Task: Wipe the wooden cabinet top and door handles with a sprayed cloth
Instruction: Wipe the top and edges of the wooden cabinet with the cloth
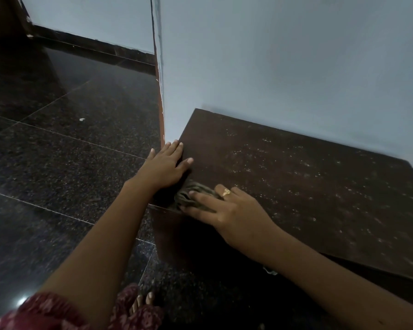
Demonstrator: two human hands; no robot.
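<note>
A low dark wooden cabinet stands against the pale wall, its top [296, 182] speckled with small light droplets or dust. At its near left corner lies a bunched grey-brown cloth [191, 195]. My right hand [227, 208], with a gold ring, presses flat on the cloth. My left hand [166, 164] rests flat over the cabinet's left edge, fingers spread, holding nothing. The cabinet's front is in deep shadow and no door handles can be made out.
Dark polished granite floor [57, 151] stretches left of the cabinet. A wall corner with an orange-brown edge [162, 120] rises just behind my left hand. My bare toes [142, 302] and a maroon patterned garment show at the bottom.
</note>
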